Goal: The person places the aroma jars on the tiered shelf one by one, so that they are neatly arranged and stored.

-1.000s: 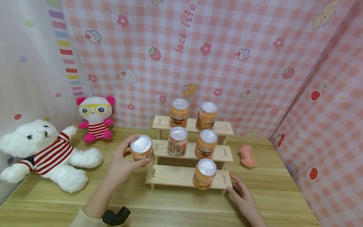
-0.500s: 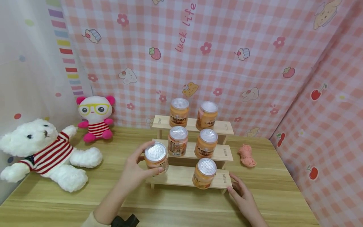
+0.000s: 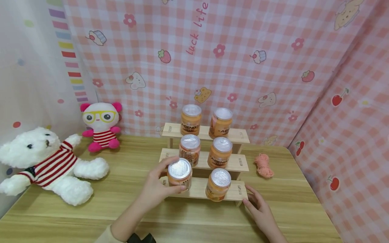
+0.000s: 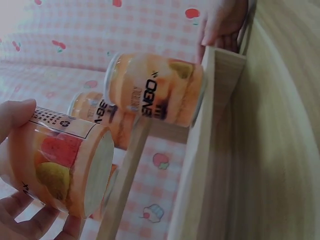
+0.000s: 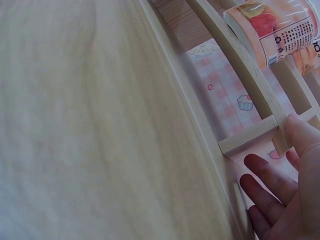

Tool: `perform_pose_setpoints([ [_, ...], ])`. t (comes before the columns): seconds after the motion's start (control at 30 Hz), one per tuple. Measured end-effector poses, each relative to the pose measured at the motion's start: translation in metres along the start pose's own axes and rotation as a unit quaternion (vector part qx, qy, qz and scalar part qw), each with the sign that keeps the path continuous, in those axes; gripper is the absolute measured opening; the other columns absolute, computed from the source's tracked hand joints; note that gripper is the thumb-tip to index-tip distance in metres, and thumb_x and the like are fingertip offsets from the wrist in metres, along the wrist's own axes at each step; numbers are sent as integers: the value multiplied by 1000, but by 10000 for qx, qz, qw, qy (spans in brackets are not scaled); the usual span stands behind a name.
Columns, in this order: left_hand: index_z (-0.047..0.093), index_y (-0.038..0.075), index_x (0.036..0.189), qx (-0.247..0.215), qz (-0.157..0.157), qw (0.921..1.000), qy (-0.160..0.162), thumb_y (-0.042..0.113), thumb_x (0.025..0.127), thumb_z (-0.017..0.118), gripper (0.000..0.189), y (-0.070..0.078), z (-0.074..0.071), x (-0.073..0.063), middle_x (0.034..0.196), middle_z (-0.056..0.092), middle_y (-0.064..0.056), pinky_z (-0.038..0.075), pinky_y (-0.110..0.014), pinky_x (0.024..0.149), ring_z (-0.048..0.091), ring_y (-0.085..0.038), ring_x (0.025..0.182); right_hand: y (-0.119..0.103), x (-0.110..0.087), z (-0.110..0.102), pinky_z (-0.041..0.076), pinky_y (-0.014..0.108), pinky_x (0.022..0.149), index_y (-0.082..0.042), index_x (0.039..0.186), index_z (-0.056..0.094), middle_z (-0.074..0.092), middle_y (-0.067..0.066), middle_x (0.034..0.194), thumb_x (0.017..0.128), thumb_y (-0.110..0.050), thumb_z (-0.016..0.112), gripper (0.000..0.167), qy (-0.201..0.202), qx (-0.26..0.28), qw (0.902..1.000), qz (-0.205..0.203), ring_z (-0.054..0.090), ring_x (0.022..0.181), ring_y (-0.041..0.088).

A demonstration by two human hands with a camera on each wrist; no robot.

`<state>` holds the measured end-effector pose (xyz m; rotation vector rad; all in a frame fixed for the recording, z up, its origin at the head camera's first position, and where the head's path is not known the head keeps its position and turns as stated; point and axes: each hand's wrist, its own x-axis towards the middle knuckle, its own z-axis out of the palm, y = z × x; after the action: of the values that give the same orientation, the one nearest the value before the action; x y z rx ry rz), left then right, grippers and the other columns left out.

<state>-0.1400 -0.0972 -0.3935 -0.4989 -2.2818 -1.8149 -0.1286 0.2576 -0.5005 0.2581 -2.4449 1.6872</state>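
Note:
In the head view my left hand grips an orange fruit can with a silvery lid, thumb in front and fingers round the far side. It overlaps the left part of the lowest step of a three-tier wooden stand. The left wrist view shows the pale bottom of that can tipped into sight, apart from the step. Another can stands on the right part of this step. My right hand holds the step's right end, its thumb on the board and the lower fingers loosely spread.
Two cans stand on the middle tier, including one at right, and two on the top tier, including one at left. A pink yarn bundle lies right. A white teddy bear and a panda plush sit left on the wooden table.
My left hand has carried its can rightward and slightly down, from beside the stand to over the lowest step's left part. My right hand stays at the step's right end.

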Motion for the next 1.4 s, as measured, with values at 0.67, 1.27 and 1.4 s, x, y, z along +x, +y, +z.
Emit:
perform_pose_setpoints([
  [0.67, 57, 24, 131, -187, -532, 9971, -506, 16, 61, 92, 78, -14, 16, 4, 133, 53, -1, 43, -48, 92, 53, -25, 109, 1, 1, 1, 46, 18, 81, 0, 138, 46, 64, 20, 112, 93, -2, 60, 46, 11, 48, 10000, -26, 58, 101, 7],
  [1.27, 58, 20, 130, -113, -415, 9974, -575, 11, 60, 92, 77, -36, 19, 8, 131, 55, -4, 46, -42, 90, 51, -23, 116, 0, 0, 0, 44, 15, 81, 1, 138, 46, 64, 22, 111, 94, -2, 59, 46, 15, 92, 9999, -63, 58, 100, 5],
  [1.4, 58, 21, 129, -90, -434, 9975, -554, 12, 61, 91, 77, -39, 19, 8, 131, 55, -4, 46, -42, 89, 51, -23, 115, 1, 0, 1, 44, 14, 80, 2, 137, 46, 64, 22, 110, 94, -1, 58, 45, 20, 138, 9998, -117, 59, 99, 5],
])
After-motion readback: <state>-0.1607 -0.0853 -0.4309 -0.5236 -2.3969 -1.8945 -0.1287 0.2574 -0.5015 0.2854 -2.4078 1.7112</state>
